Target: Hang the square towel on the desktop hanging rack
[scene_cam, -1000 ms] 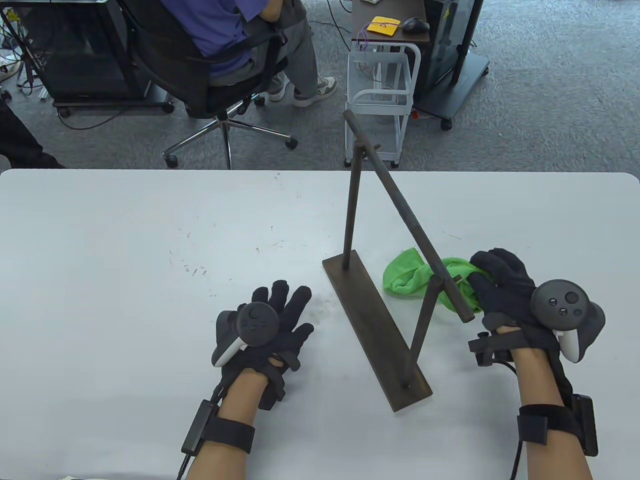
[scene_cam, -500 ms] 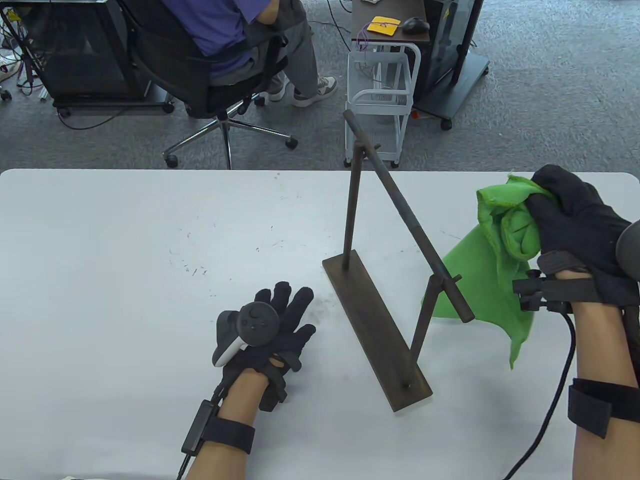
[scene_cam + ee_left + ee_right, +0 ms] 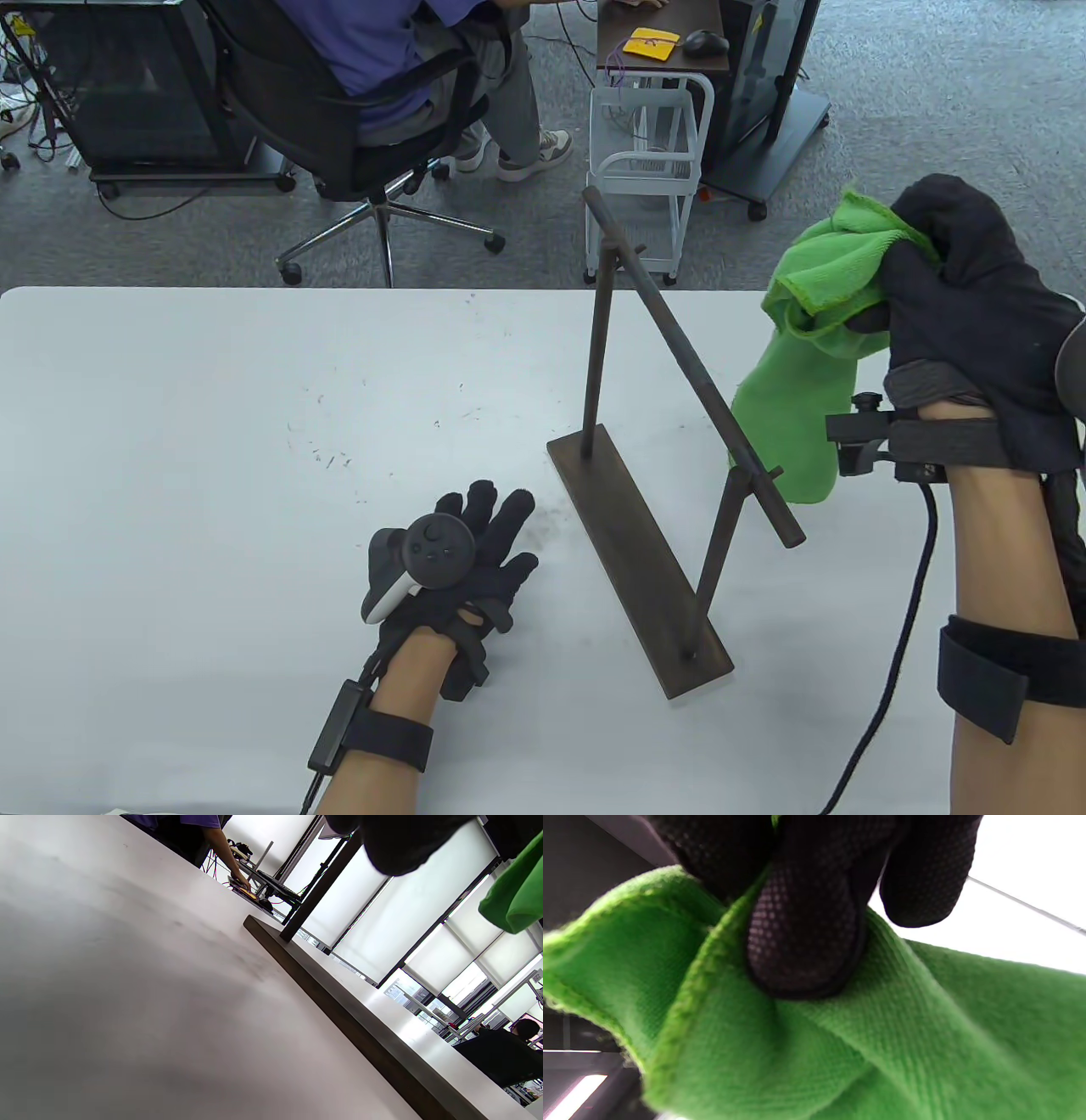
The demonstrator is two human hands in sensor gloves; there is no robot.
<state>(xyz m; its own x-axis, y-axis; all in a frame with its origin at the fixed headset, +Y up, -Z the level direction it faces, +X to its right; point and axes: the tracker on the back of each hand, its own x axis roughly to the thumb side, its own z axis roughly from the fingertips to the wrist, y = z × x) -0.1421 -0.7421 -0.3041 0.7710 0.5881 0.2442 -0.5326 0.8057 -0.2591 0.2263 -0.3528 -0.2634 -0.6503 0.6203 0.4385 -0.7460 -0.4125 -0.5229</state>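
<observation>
A dark metal hanging rack stands on the white table, with a flat base and a slanted top bar. My right hand grips a bunched green square towel and holds it in the air to the right of the bar; the towel hangs down behind the bar's near end. In the right wrist view my fingers pinch the green cloth. My left hand rests flat on the table left of the rack base, holding nothing. The left wrist view shows the rack base and a towel corner.
Beyond the table's far edge a person sits in an office chair, and a white wire cart stands behind the rack. A small desk with a mouse is further back.
My right hand picked the green towel off the table by the rack and raised it up and to the right; the towel now hangs from my grip. The left hand has stayed put.
</observation>
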